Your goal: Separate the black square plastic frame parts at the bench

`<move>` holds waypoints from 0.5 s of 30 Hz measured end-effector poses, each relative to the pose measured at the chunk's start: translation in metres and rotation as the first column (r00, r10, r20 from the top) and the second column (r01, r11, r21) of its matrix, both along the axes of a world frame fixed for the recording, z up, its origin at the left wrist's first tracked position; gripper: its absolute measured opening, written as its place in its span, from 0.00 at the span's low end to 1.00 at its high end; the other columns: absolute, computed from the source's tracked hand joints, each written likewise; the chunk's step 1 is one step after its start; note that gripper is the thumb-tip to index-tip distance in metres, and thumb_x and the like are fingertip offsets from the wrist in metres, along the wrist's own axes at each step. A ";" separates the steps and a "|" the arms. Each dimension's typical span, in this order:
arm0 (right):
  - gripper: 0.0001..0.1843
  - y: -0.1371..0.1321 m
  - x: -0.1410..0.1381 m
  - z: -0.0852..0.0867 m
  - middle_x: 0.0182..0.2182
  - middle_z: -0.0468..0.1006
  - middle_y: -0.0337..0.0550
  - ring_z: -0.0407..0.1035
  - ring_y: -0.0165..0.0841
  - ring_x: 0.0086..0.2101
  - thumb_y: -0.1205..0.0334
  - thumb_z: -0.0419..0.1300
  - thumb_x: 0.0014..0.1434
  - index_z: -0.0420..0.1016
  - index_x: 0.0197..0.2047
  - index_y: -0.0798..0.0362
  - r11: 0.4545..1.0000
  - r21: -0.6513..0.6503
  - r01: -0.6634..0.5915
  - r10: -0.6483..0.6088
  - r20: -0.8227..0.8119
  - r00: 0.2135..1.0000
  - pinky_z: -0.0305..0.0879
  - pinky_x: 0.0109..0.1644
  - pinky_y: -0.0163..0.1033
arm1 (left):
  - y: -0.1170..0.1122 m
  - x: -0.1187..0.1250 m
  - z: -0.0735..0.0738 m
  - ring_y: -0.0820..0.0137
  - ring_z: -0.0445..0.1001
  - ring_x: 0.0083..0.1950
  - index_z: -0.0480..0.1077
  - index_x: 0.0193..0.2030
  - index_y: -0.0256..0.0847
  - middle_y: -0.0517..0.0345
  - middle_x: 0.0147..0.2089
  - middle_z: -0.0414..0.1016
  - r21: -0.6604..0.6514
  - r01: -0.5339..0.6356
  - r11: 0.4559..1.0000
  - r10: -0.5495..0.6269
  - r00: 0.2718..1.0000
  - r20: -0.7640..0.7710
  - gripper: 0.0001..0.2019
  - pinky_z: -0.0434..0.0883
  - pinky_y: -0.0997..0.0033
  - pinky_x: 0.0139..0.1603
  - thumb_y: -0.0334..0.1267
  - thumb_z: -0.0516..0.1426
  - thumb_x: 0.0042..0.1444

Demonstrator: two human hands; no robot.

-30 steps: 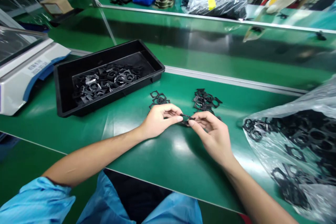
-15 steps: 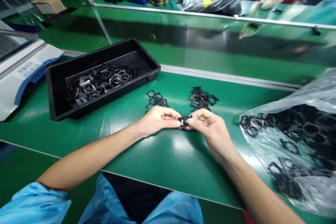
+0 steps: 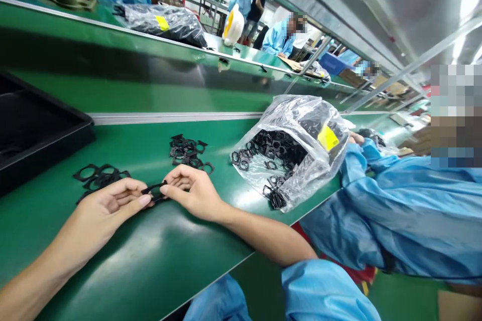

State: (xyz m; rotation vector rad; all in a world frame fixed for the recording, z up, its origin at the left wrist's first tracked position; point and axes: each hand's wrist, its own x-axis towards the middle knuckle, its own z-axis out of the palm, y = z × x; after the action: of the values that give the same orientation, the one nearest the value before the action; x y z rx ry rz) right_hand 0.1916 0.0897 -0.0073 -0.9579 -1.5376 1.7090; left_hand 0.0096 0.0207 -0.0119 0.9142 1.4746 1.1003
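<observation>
My left hand (image 3: 113,204) and my right hand (image 3: 192,190) meet over the green bench, each pinching one end of a small black plastic ring part (image 3: 155,189). Just beyond my left hand lies a small group of the same black parts (image 3: 98,175). A second heap of black parts (image 3: 188,151) sits beyond my right hand. To the right, a clear plastic bag (image 3: 301,135) with a yellow label spills several more black parts onto the bench.
The corner of a black tray (image 3: 41,130) shows at the left edge. A metal rail (image 3: 169,118) runs across the bench behind the parts. A person in a blue coat (image 3: 395,200) sits close on my right. Other workers sit at the far bench.
The view has swung sharply to the right, so the tray and scale slid out left and the bag moved to centre. Both hands still pinch the black part between them.
</observation>
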 end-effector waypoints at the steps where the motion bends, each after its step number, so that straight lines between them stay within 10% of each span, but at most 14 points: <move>1: 0.25 -0.001 0.000 0.000 0.27 0.74 0.34 0.70 0.27 0.29 0.42 0.75 0.46 0.71 0.33 0.52 1.000 0.012 -0.002 0.002 0.000 1.000 0.71 0.38 0.35 | -0.001 0.000 0.002 0.60 0.84 0.36 0.77 0.35 0.43 0.55 0.32 0.83 -0.008 0.001 1.000 -0.001 1.000 -0.019 0.27 0.83 0.68 0.36 0.62 0.72 0.37; 15: 0.19 -0.004 0.001 0.002 0.31 0.75 0.37 0.71 0.30 0.33 0.45 0.70 0.56 0.74 0.36 0.51 0.986 0.169 -0.012 0.004 0.048 0.999 0.72 0.42 0.36 | -0.003 0.001 -0.005 0.64 0.81 0.35 0.73 0.38 0.44 0.57 0.31 0.80 0.057 0.002 0.998 0.004 0.993 -0.118 0.28 0.79 0.71 0.37 0.65 0.68 0.43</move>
State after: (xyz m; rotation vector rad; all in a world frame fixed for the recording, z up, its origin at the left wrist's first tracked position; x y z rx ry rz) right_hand 0.1924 0.0853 -0.0054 -0.9118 -1.6891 1.5427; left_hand 0.0104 0.0182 -0.0165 1.0332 1.5464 1.1097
